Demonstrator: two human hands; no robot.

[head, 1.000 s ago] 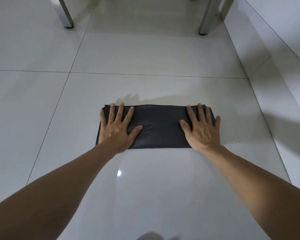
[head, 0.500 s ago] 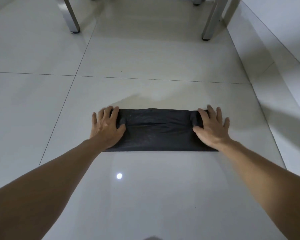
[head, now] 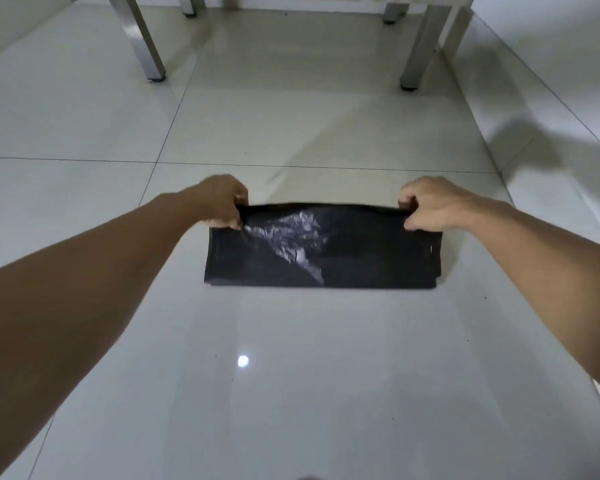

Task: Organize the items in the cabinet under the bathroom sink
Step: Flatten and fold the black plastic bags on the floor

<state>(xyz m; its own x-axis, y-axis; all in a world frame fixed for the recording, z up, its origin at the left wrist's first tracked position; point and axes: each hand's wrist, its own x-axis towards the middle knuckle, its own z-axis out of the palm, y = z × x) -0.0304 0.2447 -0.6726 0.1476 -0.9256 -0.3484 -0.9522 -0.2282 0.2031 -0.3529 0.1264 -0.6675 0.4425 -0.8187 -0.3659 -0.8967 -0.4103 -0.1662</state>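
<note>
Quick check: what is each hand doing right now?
Left hand: closed, pinching the far left corner of the folded black plastic bag.
Right hand: closed, pinching the bag's far right corner.

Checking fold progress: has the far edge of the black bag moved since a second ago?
Yes. Both hands, left hand and right hand, have pinched the black bag's far edge and lifted it off the floor tile; its near edge stays down.

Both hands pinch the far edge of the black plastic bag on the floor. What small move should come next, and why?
Probably bring the far edge toward the near edge to fold the black plastic bag in half. The left hand and right hand each pinch a far corner, lifted, while the near edge lies on the floor.
</note>
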